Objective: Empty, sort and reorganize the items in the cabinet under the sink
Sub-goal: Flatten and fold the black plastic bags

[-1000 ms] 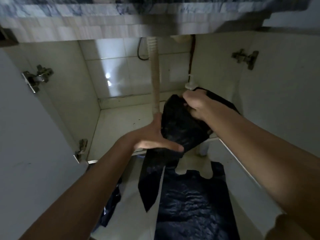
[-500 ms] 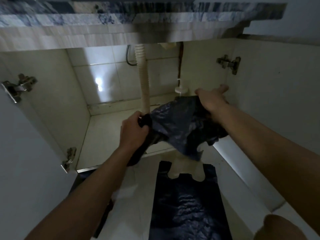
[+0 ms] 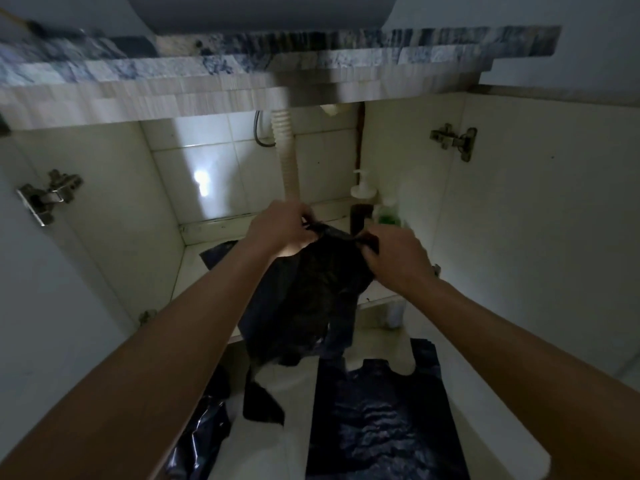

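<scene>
Both hands have risen to the top edge of the bag (image 3: 308, 299). Left hand (image 3: 280, 225) and right hand (image 3: 398, 258) fingers pinch it. It hangs lengthwise down, floor bag (image 3: 381, 420) below, rightward.

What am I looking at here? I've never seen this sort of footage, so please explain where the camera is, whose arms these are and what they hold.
There is no machine here. The camera sits on a person's head, looking forward and down, so the two arms reaching in are that person's own. The view faces an open cabinet under a sink, with a ribbed drain hose running down at the back. The left hand and right hand each pinch the top edge of a black plastic bag, which hangs between them. On the floor in front, another dark bag lies spread flat, with a crumpled bag to its left. At the cabinet's back right stand a pump bottle and a green bottle.
</scene>
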Demonstrator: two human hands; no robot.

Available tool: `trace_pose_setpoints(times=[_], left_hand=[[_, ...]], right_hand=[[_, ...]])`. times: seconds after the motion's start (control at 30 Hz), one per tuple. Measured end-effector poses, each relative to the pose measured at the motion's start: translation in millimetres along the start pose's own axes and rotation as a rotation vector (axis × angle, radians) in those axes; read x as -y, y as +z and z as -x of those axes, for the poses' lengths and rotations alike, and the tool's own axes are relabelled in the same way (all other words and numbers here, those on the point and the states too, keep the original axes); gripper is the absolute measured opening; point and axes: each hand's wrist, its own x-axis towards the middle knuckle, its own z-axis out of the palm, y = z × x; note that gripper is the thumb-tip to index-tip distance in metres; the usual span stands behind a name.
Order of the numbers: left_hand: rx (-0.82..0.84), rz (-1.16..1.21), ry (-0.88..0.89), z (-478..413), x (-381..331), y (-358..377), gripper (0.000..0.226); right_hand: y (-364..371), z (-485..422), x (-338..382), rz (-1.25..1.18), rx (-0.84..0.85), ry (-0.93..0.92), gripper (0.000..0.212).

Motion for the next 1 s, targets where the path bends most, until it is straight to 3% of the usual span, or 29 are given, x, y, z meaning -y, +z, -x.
trace_pose_setpoints(times=[0.13,0.27,0.43,0.5,0.6,0.8,1.0], left_hand=[[0.151,-0.148,-0.002,6,15,-7,0.007],[0.408,-0.031,0.009,12,22,-18,0.018],[0.602,-0.103,-0.009,7,16,-26,0.044],[0.678,-0.105,-0.034,1,8,-25,0.045],[0.568,-0.15,-0.049,-12,-3,-17,0.038],[0.063,-0.114,-0.042,-27,-29,9,0.042],[-0.099,-0.096,-0.028,-29,-43,10,0.036]], right_hand=[[-20,-5,-30,0.047,0.037,0.112,0.017],[-45,-10,-52,-0.005,0.139,0.246,0.018],[-89,-19,-59,-0.023,0.701,0.287,0.021],[-99,-25,-63,0.017,0.822,0.326,0.018],[-100,-36,-73,0.107,0.658,0.302,0.023],[-89,-38,-96,0.15,0.097,0.317,0.027],[-115,-24,-104,0.016,-0.154,0.171,0.022]])
